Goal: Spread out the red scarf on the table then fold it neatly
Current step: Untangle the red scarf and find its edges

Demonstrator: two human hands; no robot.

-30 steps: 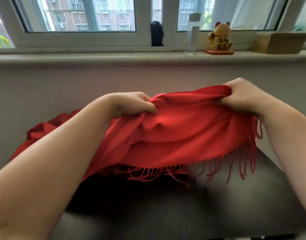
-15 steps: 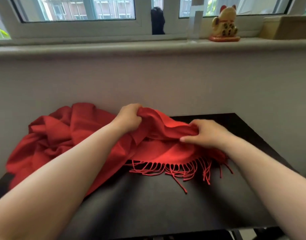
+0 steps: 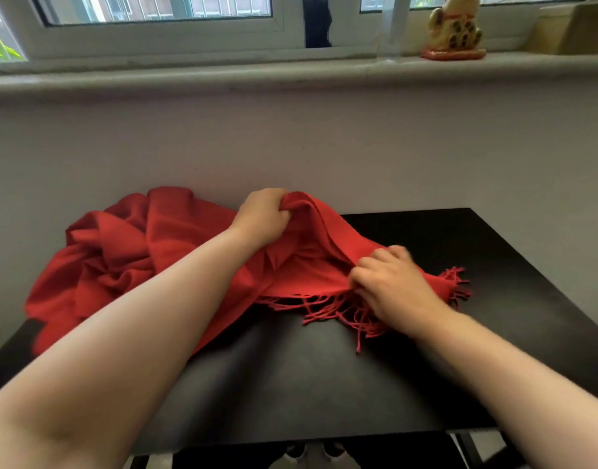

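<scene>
The red scarf (image 3: 138, 252) lies bunched on the black table (image 3: 290, 384), its bulk heaped at the left against the wall and its fringed end trailing toward the middle. My left hand (image 3: 262, 216) grips a raised fold of the cloth near the wall. My right hand (image 3: 390, 287) is lower and to the right, fingers curled into the fabric just above the fringe; it is a little blurred. The fringe spills out below and to the right of that hand.
A pale wall rises right behind the table, with a window sill (image 3: 290, 72) above it. On the sill stand a golden cat figurine (image 3: 455, 28), a clear tube (image 3: 394, 28) and a box (image 3: 575, 27). Bare black tabletop extends to the right and front.
Both hands have come down from holding the scarf end up in the air to the table. The right hand has slid further right along the fringed edge.
</scene>
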